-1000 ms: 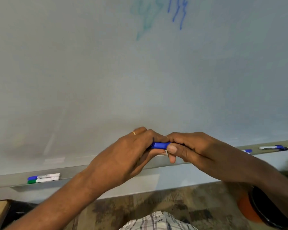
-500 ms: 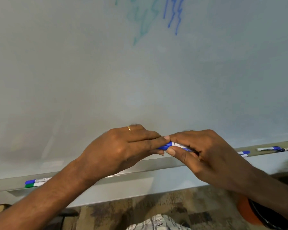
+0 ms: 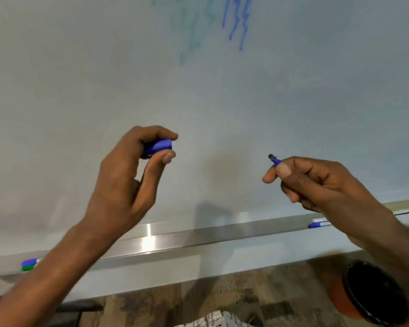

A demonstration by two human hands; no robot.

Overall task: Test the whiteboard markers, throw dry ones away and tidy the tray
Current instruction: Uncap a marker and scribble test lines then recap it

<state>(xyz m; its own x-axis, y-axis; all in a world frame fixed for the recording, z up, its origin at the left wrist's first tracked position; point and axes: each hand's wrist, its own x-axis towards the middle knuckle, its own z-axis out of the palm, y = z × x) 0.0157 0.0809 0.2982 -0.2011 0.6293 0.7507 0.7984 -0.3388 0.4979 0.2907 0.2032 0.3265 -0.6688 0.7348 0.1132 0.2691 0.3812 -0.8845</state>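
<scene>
Your two hands are raised in front of you, well apart from each other. Your left hand (image 3: 132, 175) is held up at the end of the left forearm (image 3: 57, 263), which rises from the lower left corner. Its thumb and the curled index finger pinch the blue cap (image 3: 158, 146), and the other fingers are folded behind. Your right forearm (image 3: 383, 234) comes in from the lower right. Your right hand (image 3: 316, 182) has its fingers curled round the marker (image 3: 275, 160), with the thumb pressed on the barrel. The dark tip sticks out, pointing up and to the left.
</scene>
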